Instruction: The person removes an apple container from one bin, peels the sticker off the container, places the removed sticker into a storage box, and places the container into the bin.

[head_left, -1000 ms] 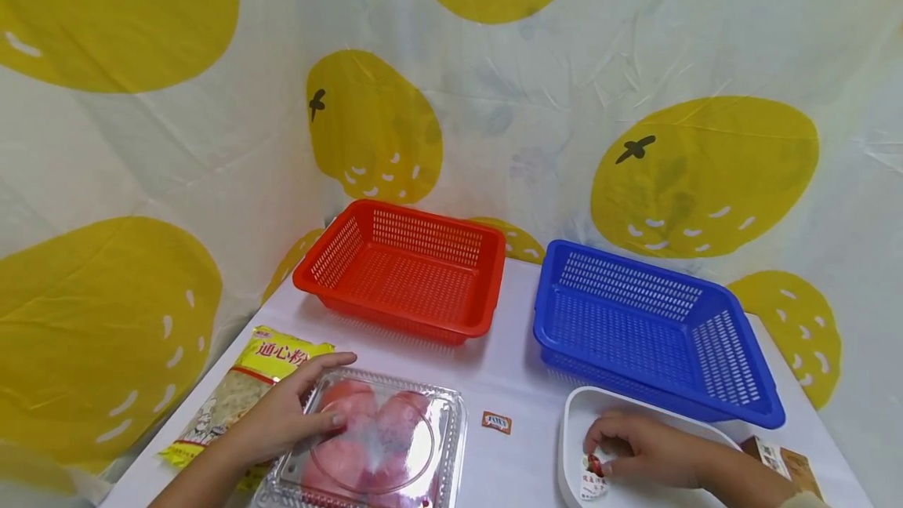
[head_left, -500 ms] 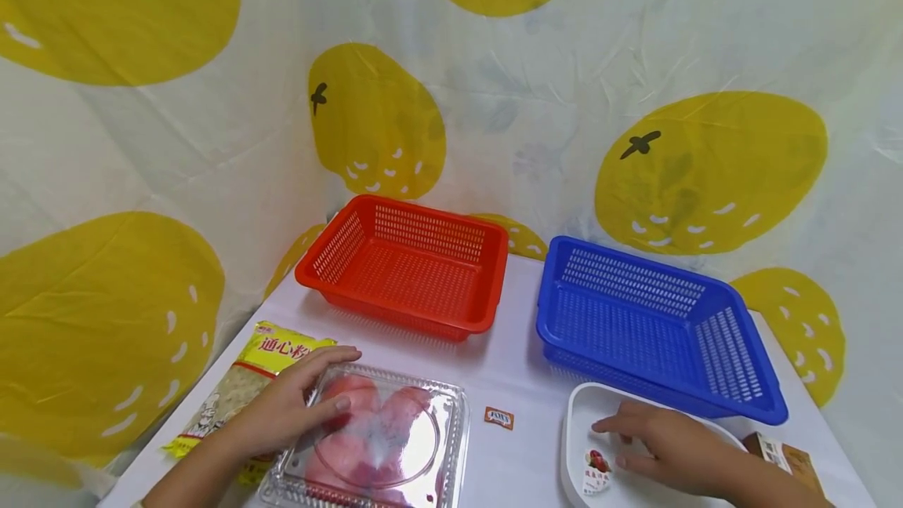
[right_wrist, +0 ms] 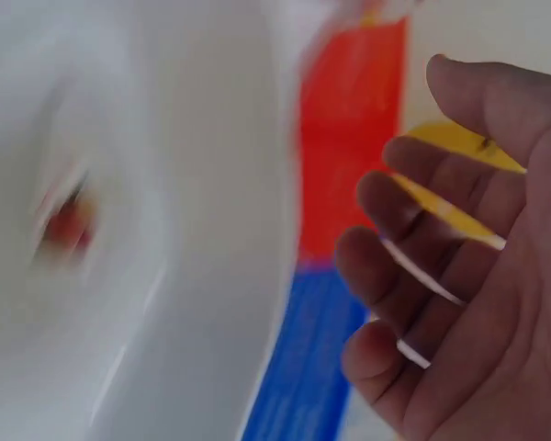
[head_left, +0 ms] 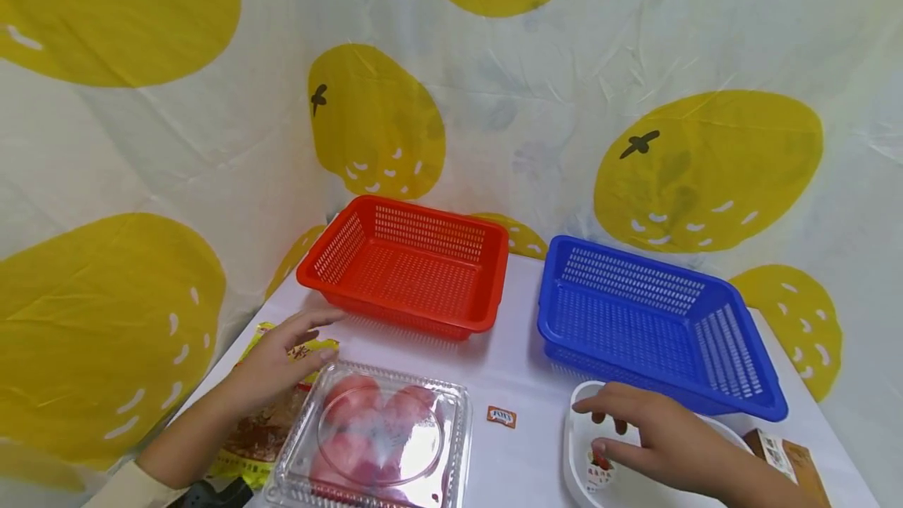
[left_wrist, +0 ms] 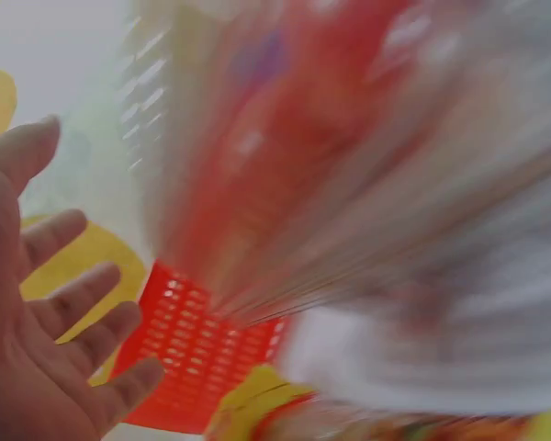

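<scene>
My left hand [head_left: 277,363], its fingers apart and holding nothing, is raised over a yellow food bag [head_left: 257,445] at the upper left corner of a clear plastic clamshell box [head_left: 462,445]. Red round fruit [head_left: 353,398] shows through the lid. In the left wrist view the box blurs past the spread fingers [left_wrist: 92,285]. Over a white tub [head_left: 574,445] hangs my right hand [head_left: 659,433], fingers loosely bent, nothing in them. Inside the tub lies a small white packet [head_left: 600,477] with a red fruit picture, also visible, blurred, in the right wrist view.
A red perforated basket [head_left: 402,316] stands at the back left, a blue one [head_left: 656,390] at the back right, just behind the tub. Between box and tub lies a small orange-brown wrapped piece [head_left: 502,416]. A brown carton [head_left: 800,465] sits beyond my right forearm.
My left hand has lifted off the clamshell box and moved left. My right hand has let go of the packet, leaving it in the tub, and risen above it.
</scene>
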`<act>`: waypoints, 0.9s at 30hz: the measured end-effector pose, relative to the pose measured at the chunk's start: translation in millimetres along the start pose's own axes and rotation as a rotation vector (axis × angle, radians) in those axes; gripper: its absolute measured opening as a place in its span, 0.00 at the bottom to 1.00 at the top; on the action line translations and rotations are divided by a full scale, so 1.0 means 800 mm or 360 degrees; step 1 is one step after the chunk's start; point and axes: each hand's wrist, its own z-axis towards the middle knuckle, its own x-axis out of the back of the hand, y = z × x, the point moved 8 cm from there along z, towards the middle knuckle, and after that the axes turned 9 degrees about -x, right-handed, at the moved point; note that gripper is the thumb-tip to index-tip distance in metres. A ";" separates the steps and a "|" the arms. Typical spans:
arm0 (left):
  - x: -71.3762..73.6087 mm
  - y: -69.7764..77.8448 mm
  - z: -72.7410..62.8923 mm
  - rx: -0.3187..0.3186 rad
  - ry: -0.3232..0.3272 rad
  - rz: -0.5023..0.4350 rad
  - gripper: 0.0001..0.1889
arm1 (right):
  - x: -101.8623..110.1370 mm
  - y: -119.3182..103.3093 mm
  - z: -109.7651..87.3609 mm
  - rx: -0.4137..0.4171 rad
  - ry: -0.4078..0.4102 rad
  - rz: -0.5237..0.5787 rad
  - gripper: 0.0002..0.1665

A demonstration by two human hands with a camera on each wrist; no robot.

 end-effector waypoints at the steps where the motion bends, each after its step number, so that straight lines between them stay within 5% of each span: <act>1: 0.007 -0.001 0.005 -0.0015 0.0031 -0.0013 0.26 | -0.003 -0.013 0.003 0.0053 0.0017 0.0025 0.22; 8: 0.048 -0.022 0.039 0.0049 0.0267 -0.0067 0.27 | -0.044 -0.091 0.029 0.0162 -0.0039 0.0219 0.30; 11: 0.060 -0.036 0.055 0.0136 0.0345 -0.0053 0.29 | -0.062 -0.111 0.042 0.0239 0.0162 0.0276 0.35; 15: 0.068 -0.057 0.072 0.0278 0.0398 -0.0015 0.33 | -0.092 -0.119 0.064 0.0111 0.0306 0.0573 0.41; 22: 0.063 -0.101 0.093 0.0427 0.0417 -0.0388 0.37 | -0.149 -0.111 0.089 -0.0385 0.0290 0.1281 0.47; 27: 0.055 -0.131 0.089 0.0506 0.0411 -0.0484 0.37 | -0.169 -0.117 0.103 -0.0384 0.0210 0.1598 0.49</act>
